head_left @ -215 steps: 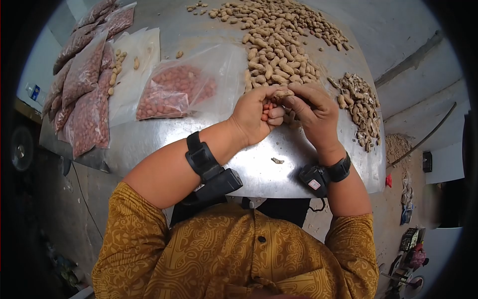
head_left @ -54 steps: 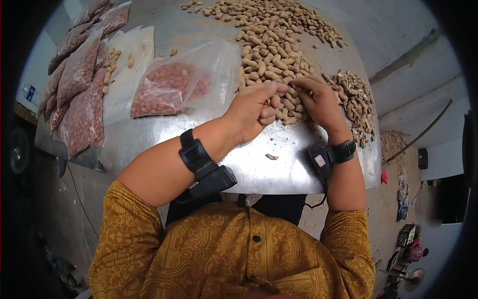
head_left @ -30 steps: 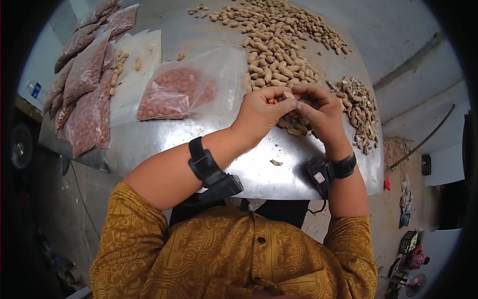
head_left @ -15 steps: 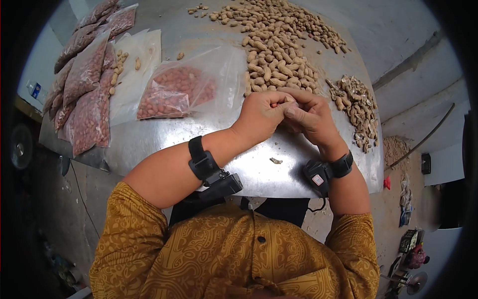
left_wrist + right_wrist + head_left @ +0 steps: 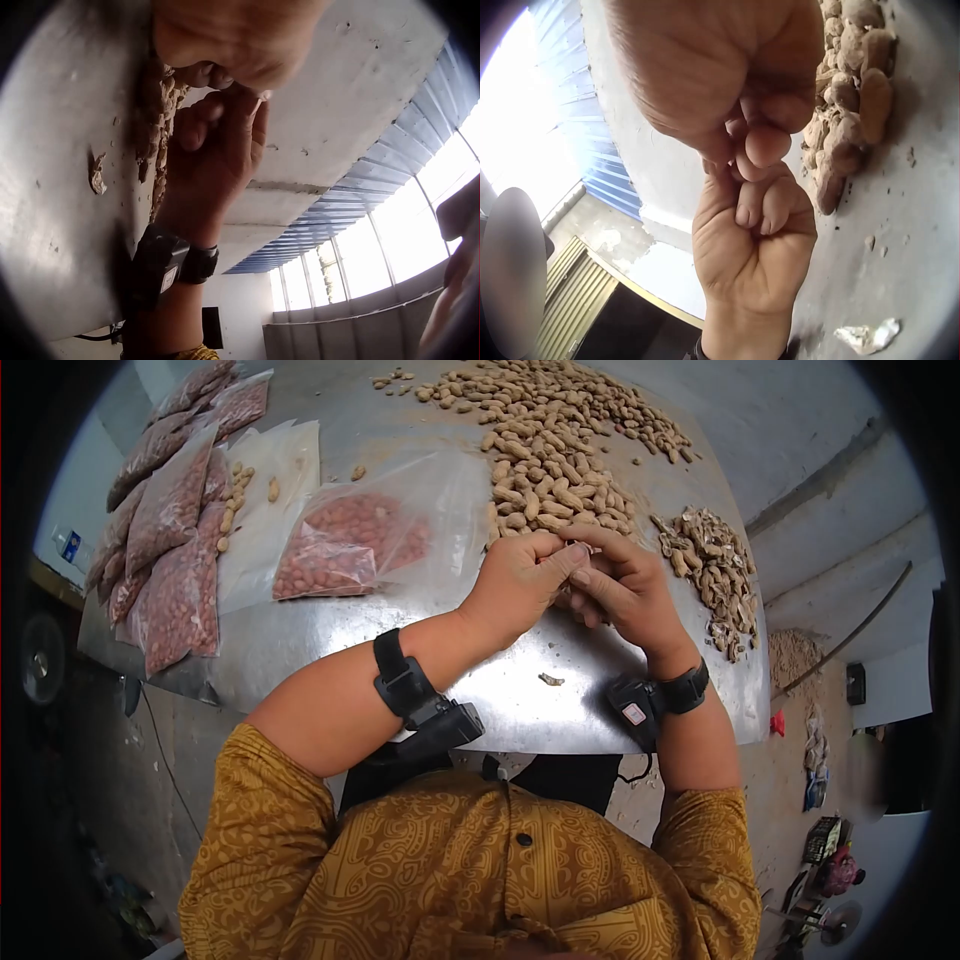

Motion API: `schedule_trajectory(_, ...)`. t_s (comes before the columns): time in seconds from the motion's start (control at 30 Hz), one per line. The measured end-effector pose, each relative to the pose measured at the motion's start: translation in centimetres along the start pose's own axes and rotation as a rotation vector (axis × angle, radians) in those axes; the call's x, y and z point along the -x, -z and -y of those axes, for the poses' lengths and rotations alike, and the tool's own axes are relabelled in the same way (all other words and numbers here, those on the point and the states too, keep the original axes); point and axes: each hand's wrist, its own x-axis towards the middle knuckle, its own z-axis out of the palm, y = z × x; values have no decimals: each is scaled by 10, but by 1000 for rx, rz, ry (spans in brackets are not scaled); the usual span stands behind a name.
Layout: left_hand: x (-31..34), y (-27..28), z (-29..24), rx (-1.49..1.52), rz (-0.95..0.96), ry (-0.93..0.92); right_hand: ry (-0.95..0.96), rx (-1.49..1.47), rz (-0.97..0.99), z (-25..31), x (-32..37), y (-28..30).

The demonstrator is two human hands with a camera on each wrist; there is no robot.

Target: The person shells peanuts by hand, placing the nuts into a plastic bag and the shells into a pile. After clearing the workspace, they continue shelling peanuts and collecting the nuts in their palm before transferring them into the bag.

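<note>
In the head view the left hand (image 5: pixel 512 588) and right hand (image 5: pixel 640 598) meet fingertip to fingertip above the table's near part, just below the unshelled peanut pile (image 5: pixel 560 485). Thumbs and forefingers pinch a small peanut, almost wholly covered by them; a pale bit (image 5: pixel 265 95) of it shows in the left wrist view. The left hand's other fingers curl into its palm, and whether kernels lie inside is hidden. From the right wrist view, the left hand (image 5: pixel 754 247) stands below the right hand (image 5: pixel 705 67), their tips touching.
Left of the hands lies a clear bag of red kernels (image 5: pixel 335 545), then a flat empty bag (image 5: pixel 275 525) with loose peanuts, and stacked filled bags (image 5: pixel 170 510). A shell heap (image 5: pixel 715 575) is at the right. One shell scrap (image 5: pixel 550 680) lies near the table's front edge.
The hands, apart 1.8 seconds ago, have come together. The peanut seen between the fingertips a second ago is now mostly covered, and the right thumb has moved left over the left thumb's tip.
</note>
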Motion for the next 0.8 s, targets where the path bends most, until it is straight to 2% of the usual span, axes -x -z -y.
schedule_trajectory(0.13,-1,2,3,63,-9,17,-28,-23,-24,-6,0,-3)
schedule_trajectory(0.23,-1,1,0,92,-47,9,-7,-248,-81,-15,-2,-3)
schedule_trajectory(0.43,-4,9,4,245,19,64,18,-238,-36,-17,-4,2)
schedule_trajectory(0.63,-4,9,0,467,-12,220,66,-113,-73,-11,0,2)
schedule_trajectory(0.73,-6,16,6,602,91,234,271,177,-62,-16,-2,3)
schedule_trajectory(0.8,-7,17,9,622,89,291,298,315,-60,-11,-1,4)
